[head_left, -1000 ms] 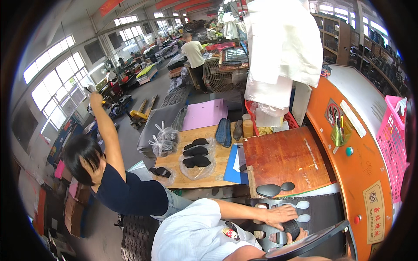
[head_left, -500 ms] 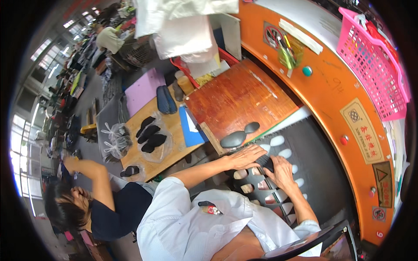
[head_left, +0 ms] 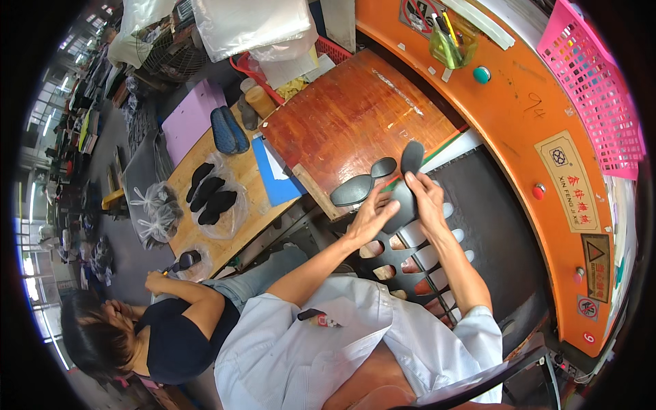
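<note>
A dark grey shoe insole (head_left: 404,205) is held up between my two hands, over the near edge of the board. My left hand (head_left: 372,217) is closed on its left side. The fingers of my right hand (head_left: 428,201) wrap round its right side, and its narrower end rises above them. Left of my hands, another dark grey insole (head_left: 352,190) lies on the reddish-brown wooden board (head_left: 321,137). Below my hands, several pale oval shapes (head_left: 425,256) and brown-ended pieces (head_left: 384,272) lie in rows on the black surface (head_left: 506,253), partly hidden by my arms.
An orange machine panel (head_left: 506,113) with buttons curves along the right, with a pink basket (head_left: 594,82) above it. To the left, a wooden table (head_left: 256,219) bears bagged black items (head_left: 212,195) and blue insoles (head_left: 229,130). A person (head_left: 178,328) in dark clothes sits at lower left.
My hands have lifted off the pale shapes and now hold a dark grey insole up near the board. The person at left has lowered an arm to a dark item. The whole view has shifted.
</note>
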Demonstrator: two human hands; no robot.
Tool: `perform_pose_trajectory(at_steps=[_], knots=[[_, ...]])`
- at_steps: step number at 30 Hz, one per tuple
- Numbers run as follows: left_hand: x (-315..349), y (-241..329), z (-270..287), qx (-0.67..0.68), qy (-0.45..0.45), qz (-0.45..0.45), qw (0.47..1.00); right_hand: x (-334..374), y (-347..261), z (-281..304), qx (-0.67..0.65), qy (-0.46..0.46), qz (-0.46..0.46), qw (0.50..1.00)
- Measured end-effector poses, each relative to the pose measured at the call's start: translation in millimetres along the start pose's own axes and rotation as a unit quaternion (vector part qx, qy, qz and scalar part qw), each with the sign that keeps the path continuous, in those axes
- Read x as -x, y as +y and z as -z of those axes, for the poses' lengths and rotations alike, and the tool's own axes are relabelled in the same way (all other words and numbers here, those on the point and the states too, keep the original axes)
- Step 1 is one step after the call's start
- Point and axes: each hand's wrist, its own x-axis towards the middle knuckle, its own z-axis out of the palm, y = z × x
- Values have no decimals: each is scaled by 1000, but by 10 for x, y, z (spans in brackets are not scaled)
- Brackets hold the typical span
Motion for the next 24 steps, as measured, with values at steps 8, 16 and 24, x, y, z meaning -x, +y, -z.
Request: perform_pose_trajectory(at_steps=[8, 16, 24], knots=[[-612, 546, 1178, -174, 63, 35, 982, -833, 263, -912, -134, -43, -25, 990], [-829, 463, 1692, -345, 4, 78, 935, -329, 564, -343, 81, 50, 138, 986], [-829, 264, 1663, -427, 29, -34, 903, 477, 610, -25, 102, 102, 65, 987]])
